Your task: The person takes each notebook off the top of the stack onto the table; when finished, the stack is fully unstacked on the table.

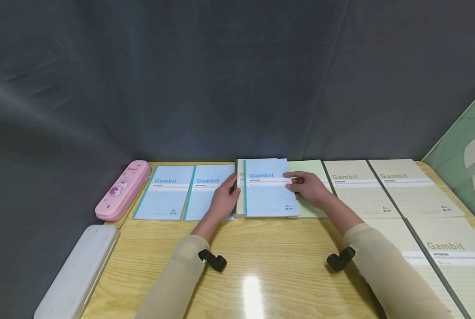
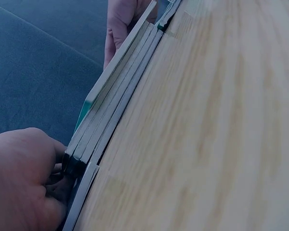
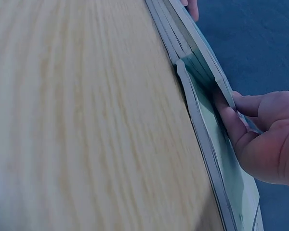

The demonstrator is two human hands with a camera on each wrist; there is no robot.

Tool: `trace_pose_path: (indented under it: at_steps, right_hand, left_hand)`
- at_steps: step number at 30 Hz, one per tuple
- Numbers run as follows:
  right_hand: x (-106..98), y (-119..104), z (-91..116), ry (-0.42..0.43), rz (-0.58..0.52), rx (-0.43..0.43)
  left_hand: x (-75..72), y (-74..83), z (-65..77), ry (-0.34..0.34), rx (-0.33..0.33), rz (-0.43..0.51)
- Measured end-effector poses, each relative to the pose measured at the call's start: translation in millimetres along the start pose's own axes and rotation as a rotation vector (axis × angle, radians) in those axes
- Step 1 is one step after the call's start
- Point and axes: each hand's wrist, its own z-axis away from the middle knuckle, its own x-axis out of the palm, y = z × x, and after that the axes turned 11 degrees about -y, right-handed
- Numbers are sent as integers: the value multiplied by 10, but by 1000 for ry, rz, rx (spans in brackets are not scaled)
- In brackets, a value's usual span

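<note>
My right hand [image 1: 310, 188] pinches the right edge of a blue Gambit notebook [image 1: 267, 195], thumb above and fingers beneath. That notebook lies atop a stack of notebooks [image 2: 120, 94], with its right edge lifted in the right wrist view. Just below it a cream notebook with a dark spine [image 1: 240, 208] shows at the left. My left hand [image 1: 223, 199] touches the stack's spine side with its fingertips. A pale green notebook [image 3: 226, 154] lies partly under my right hand. Left of the stack lie two more blue notebooks [image 1: 163, 192], side by side.
Several cream notebooks [image 1: 357, 195] with dark spines cover the table's right side. A pink pencil case [image 1: 122, 190] and a white case [image 1: 78, 270] lie along the left edge. Dark cloth [image 1: 221, 79] hangs behind the wooden table [image 1: 277, 252].
</note>
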Motion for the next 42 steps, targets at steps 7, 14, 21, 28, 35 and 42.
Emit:
trace_pose_path:
  at_steps: [7, 14, 21, 28, 35, 42]
  right_hand:
    - [-117, 84, 221, 5, -89, 4]
    - [-271, 155, 554, 7, -83, -20]
    - [-346, 218, 868, 34, -36, 22]
    - [-354, 301, 1158, 44, -49, 53]
    - [-333, 375, 1394, 60, -63, 82]
    - [-295, 378, 1580, 45, -72, 119]
  left_hand:
    - [12, -8, -7, 6, 1, -13]
    - [8, -18, -20, 25, 29, -1]
    - [9, -20, -31, 27, 30, -6]
    - [8, -21, -29, 23, 21, -11]
    - [0, -12, -41, 18, 20, -23]
    - [1, -17, -20, 14, -6, -26]
